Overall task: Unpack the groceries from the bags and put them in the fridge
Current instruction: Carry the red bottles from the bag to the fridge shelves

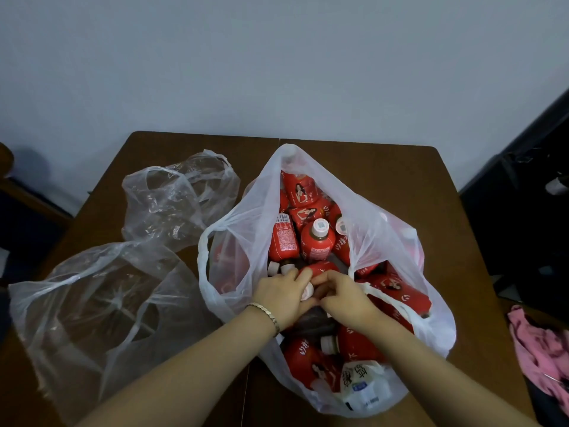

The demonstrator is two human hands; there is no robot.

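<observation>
Nearest me, a white-labelled bottle [361,385] lies at the mouth of the white plastic bag [243,241] on the brown table [431,186]. Both my left hand [281,295] and right hand [345,295] curl closed around one red-labelled drink bottle [314,277] near its pale cap, mid-bag among many others. Lifting straight up by the neck should keep the thin bag from snagging. No fridge is in sight.

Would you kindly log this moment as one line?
both hands grip red bottle | inside white bag | two clear bags empty | table
</observation>
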